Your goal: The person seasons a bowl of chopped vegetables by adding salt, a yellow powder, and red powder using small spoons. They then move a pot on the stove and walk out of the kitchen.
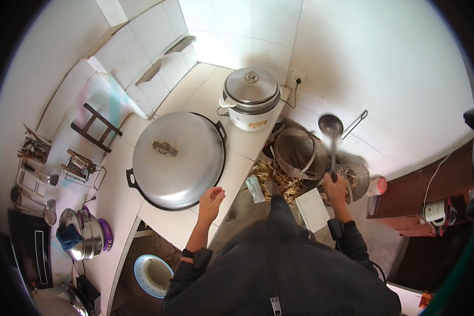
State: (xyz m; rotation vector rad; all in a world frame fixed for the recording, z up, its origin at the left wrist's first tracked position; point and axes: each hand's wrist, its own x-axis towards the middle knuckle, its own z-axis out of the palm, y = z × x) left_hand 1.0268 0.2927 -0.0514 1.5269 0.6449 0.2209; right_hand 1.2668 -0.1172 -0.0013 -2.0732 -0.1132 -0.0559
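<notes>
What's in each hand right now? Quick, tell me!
Left hand: loosely open, fingers bent, nothing seen in it, near the big metal lid.
Right hand: closed around the handle of a ladle.

Domed lid (pixel 187 139) blocks leftward; tiled counter (pixel 241 163) right of it passable.

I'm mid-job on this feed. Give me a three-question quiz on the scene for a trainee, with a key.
1. What does the right hand hold?
2. True or false: a domed metal lid covers the black two-handled pan.
3. Fill the blank: on the tiled counter, beside the pan, stands a white ____.

Key:
1. A ladle.
2. True.
3. Rice cooker.
</notes>
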